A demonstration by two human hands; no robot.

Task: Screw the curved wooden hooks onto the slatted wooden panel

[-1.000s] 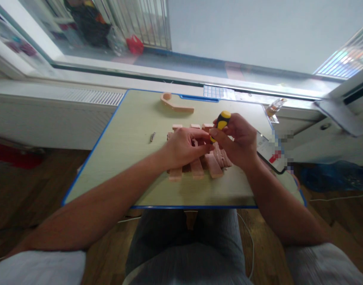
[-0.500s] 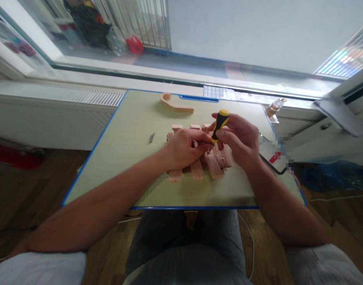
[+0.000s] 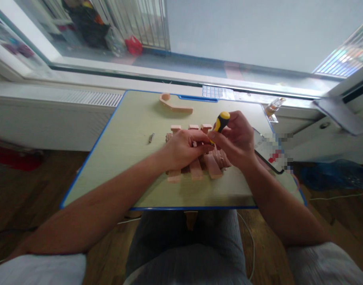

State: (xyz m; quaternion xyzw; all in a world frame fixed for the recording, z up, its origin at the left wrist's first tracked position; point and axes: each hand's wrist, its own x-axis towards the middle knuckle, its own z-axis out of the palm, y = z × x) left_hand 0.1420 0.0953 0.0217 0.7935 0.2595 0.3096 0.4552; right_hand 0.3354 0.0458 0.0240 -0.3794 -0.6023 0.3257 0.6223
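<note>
My right hand (image 3: 236, 138) is closed round the lower handle of a yellow and black screwdriver (image 3: 222, 121), tilted with its butt up and to the right. Its tip is hidden behind my fingers. My left hand (image 3: 186, 147) lies over a slatted wooden piece (image 3: 196, 169), its thumb and forefinger pinched together by the screwdriver's lower end; what they pinch is too small to make out. Several pale crosswise slats stick out of the wooden piece at front and back. A small metal screw-like part (image 3: 151, 137) lies on the table to the left.
A curved wooden hook-shaped piece (image 3: 176, 106) lies near the back of the blue-edged table (image 3: 116, 158). A phone-like dark-framed device (image 3: 267, 152) sits at the right. Behind stand a window sill, a radiator (image 3: 92, 99) and a small bottle (image 3: 275, 107).
My right hand has turned and slid down the screwdriver's handle, its fingers now curled closer in. The screwdriver leans more to the right. My left hand stays in place.
</note>
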